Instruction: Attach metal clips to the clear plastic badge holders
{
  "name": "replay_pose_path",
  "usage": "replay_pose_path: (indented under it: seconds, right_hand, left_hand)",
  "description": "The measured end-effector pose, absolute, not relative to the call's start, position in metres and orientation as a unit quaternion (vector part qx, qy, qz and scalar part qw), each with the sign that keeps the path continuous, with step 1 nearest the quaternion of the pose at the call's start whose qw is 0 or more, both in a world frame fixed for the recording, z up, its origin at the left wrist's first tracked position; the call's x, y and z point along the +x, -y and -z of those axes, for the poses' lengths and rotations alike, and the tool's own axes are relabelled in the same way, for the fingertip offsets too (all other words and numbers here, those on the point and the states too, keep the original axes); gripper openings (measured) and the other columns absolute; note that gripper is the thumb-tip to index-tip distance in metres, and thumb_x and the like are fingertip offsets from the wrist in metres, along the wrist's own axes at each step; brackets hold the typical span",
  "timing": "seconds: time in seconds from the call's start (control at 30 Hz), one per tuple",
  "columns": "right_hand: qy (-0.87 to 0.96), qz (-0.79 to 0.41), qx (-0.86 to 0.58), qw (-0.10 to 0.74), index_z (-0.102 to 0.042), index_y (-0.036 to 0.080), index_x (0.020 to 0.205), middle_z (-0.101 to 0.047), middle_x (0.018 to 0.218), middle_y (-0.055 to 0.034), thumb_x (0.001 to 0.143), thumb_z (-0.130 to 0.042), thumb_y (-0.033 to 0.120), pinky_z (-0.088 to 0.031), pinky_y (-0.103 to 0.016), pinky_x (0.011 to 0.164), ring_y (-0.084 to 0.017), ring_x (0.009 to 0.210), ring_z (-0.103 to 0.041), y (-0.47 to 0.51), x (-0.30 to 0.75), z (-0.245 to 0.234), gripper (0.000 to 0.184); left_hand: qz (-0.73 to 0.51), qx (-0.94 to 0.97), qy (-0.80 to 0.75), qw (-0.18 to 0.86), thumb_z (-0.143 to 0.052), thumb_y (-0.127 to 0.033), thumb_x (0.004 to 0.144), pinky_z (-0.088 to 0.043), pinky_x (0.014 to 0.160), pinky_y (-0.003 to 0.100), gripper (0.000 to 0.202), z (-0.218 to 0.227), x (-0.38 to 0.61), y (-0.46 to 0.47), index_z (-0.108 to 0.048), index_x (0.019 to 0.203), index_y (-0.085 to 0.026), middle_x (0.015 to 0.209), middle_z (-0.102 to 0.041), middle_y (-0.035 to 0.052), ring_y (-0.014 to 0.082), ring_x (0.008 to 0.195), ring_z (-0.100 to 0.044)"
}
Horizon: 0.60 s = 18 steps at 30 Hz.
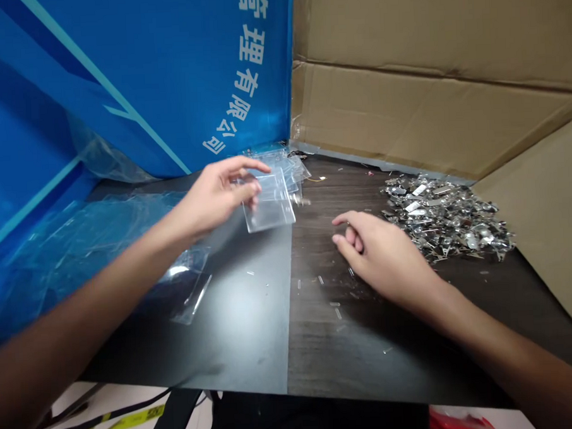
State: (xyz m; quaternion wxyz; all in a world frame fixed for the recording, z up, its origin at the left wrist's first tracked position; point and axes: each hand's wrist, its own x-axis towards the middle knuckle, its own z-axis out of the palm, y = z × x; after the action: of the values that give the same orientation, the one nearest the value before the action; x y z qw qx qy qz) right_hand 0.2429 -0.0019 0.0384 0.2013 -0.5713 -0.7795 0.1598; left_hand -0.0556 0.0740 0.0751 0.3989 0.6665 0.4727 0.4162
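Note:
My left hand (228,190) is closed on a clear plastic badge holder (270,209), its thumb on the near side and its forefinger stretched along the top. The holder is raised above the table, in front of a pile of similar clear holders (299,168) at the back. My right hand (370,245) hovers over the dark wood tabletop, thumb and forefinger a little apart and the other fingers curled. Nothing shows between its fingertips. Just beyond it lies a heap of shiny metal clips with clear straps (450,217).
Many clear plastic sleeves (102,248) cover the table's left side. Small clear strips (335,305) are scattered over the wood-grain tabletop (330,364). A blue printed panel (166,74) stands at the back left, cardboard walls (429,31) at the back and right.

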Motion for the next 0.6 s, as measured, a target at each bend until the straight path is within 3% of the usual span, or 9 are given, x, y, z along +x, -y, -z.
replay_pose_path:
  seconds: [0.1,0.2,0.3,0.4,0.5,0.6]
  right_hand:
    - [0.767,-0.132,-0.603,0.175,-0.075,0.019,0.107,-0.076,0.088,-0.0072,0.101,-0.061,0.024,-0.044,-0.036,0.07,-0.023,0.074,-0.067,-0.011,0.262,-0.052,0.016]
    - [0.771,-0.164,-0.602,0.13,-0.078,0.02,0.099,-0.078,0.084,-0.0052,0.099,-0.063,0.021,-0.046,-0.037,0.072,-0.022,0.074,-0.07,-0.018,0.275,-0.063,0.015]
    - [0.768,-0.224,-0.593,0.086,-0.079,0.022,0.098,-0.079,0.084,-0.0027,0.098,-0.072,0.026,-0.05,-0.035,0.073,-0.021,0.075,-0.073,-0.018,0.279,-0.066,0.008]
    - [0.768,-0.234,-0.595,0.04,-0.079,0.022,0.105,-0.081,0.092,-0.0024,0.092,-0.082,0.03,-0.052,-0.034,0.074,-0.021,0.08,-0.074,-0.015,0.276,-0.063,0.015]
    - [0.764,-0.21,-0.611,0.01,-0.078,0.022,0.106,-0.081,0.095,-0.0026,0.09,-0.084,0.023,-0.051,-0.033,0.073,-0.021,0.083,-0.075,-0.013,0.27,-0.061,0.018]
    - [0.757,-0.201,-0.622,0.006,-0.076,0.021,0.1,-0.081,0.09,-0.0022,0.088,-0.078,0.011,-0.051,-0.032,0.072,-0.02,0.08,-0.074,-0.012,0.264,-0.061,0.015]
  left_hand:
    - [-0.453,0.648,-0.514,0.333,-0.08,-0.016,0.092,-0.06,0.078,0.029,0.018,-0.093,-0.053,-0.108,-0.081,0.109,-0.008,0.081,-0.073,0.0028,0.0112,0.073,-0.066]
    - [-0.444,0.654,-0.532,0.302,-0.067,-0.023,0.101,-0.054,0.1,0.03,0.038,-0.105,-0.05,-0.137,-0.073,0.13,0.001,0.101,-0.074,-0.0006,0.0126,0.103,-0.071]
    - [-0.392,0.664,-0.591,0.238,-0.063,-0.03,0.103,-0.053,0.101,0.036,0.053,-0.1,-0.05,-0.157,-0.066,0.142,0.005,0.112,-0.075,0.0065,0.0218,0.114,-0.071]
    - [-0.324,0.695,-0.627,0.139,-0.068,-0.041,0.099,-0.053,0.106,0.047,0.062,-0.088,-0.053,-0.16,-0.069,0.147,-0.001,0.114,-0.079,0.0166,0.0329,0.114,-0.071]
    - [-0.248,0.75,-0.611,0.051,-0.055,-0.052,0.104,-0.049,0.112,0.052,0.071,-0.087,-0.061,-0.147,-0.062,0.16,-0.009,0.113,-0.08,0.0173,0.0398,0.118,-0.07]
    - [-0.159,0.795,-0.584,0.038,-0.051,-0.057,0.105,-0.052,0.107,0.054,0.068,-0.1,-0.077,-0.12,-0.068,0.154,-0.013,0.111,-0.079,0.0183,0.0402,0.11,-0.072]
